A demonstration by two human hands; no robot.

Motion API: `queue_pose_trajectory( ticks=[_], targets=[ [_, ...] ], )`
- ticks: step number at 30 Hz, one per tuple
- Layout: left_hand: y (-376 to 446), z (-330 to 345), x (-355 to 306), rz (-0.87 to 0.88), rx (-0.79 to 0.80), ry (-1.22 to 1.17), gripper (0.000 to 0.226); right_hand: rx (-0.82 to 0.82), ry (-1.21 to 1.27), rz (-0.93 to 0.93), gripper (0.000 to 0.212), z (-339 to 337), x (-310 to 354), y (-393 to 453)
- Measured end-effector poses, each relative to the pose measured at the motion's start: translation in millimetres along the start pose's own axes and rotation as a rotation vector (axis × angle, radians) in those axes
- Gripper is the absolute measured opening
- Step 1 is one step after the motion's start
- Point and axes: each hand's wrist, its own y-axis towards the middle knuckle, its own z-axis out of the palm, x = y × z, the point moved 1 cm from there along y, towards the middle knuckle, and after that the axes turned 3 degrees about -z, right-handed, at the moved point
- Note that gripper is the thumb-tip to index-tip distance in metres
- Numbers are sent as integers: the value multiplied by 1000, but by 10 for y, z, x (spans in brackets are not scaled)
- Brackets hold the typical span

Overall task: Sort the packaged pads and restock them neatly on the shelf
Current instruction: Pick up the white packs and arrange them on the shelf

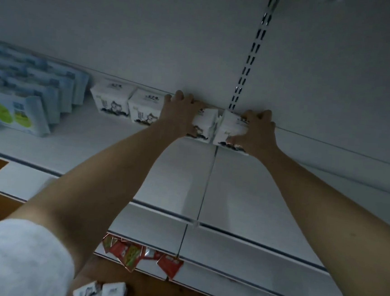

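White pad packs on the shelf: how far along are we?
Two white packs already stand at the shelf back. The left hand and right hand each grip another pack beside them. More white packs wait below, unshelved.

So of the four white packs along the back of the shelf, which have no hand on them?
The two leftmost white packs. They stand free, while the left hand grips the third pack and the right hand grips the fourth pack.

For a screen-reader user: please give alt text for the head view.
Left hand and right hand each grip a white printed pad pack at the back of a white metal shelf, beside two matching packs and blue packs.
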Motion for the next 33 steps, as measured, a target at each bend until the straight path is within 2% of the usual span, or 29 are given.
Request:
queue_pose_trajectory(
  ticks=[7, 12, 14, 17, 21, 27, 33],
  targets=[
    [37, 192, 13, 11, -87, -71, 82, -31, 101, -19, 73, 323, 50, 92],
    [-149, 137, 28, -2, -44, -105, 82, 89, 55, 18, 86, 208, 104, -44],
    [-266, 27, 23, 8, -70, -136, 78, 38, 8, 31, 77, 85, 192, -147],
    [-504, -161, 45, -12, -148, -235, 64, -101, 39, 11, 49, -66, 419, -332],
    [-949, -448, 153, -101, -212, -351, 48, -93, 192, -5, 24, -139, 837, -696],
    [-1656, -666, 473, -230, -72, -399, 40, 19, 183, -59, 25, -46, 1447, -1225],
    [-2402, -606, 755, -396, -79, -399, 37, 199, 158, -186, 31, 261, 1985, -1536]
  ],
)
